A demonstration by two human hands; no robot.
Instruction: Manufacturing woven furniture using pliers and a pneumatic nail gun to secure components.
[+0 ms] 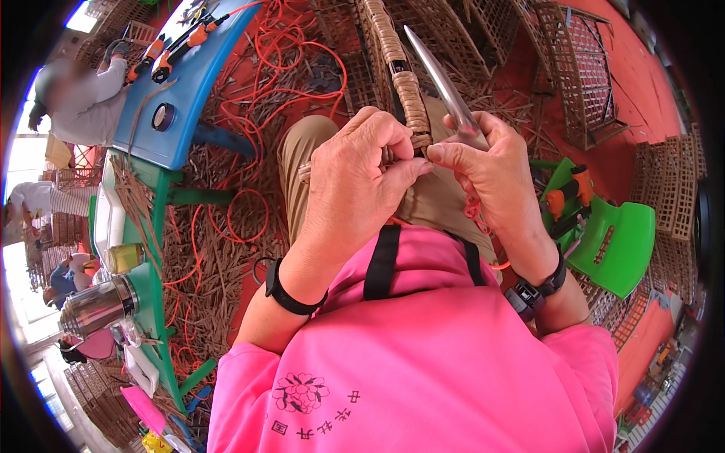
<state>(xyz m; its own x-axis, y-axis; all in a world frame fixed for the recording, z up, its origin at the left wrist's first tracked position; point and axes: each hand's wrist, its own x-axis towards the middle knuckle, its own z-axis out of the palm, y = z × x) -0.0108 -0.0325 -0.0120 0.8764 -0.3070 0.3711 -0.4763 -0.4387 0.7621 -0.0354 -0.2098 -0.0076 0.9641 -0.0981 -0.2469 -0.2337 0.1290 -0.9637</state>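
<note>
My left hand (361, 177) is closed at the corner of a frame wrapped in tan wicker strips (411, 102), its thumb and fingertips pinched at the wrapped end. Whether a loose strip lies between those fingertips is hidden. A dark gap shows in the wrapping higher up the bar. In my right hand (495, 170) sits a tapered metal spike (445, 83), its point slanting up and away to the left. The right thumb reaches the same corner, close to the left thumb. Below the right palm hangs a bit of red cord (476, 215).
At left, a blue table (189, 83) carries orange-black power tools (181, 49) and a roll of tape (163, 117). A green table (162, 189) holds a glass jar (121, 258). Orange hose (302, 94) loops over strip scraps. A green chair (615, 241) stands right. Other people work at far left.
</note>
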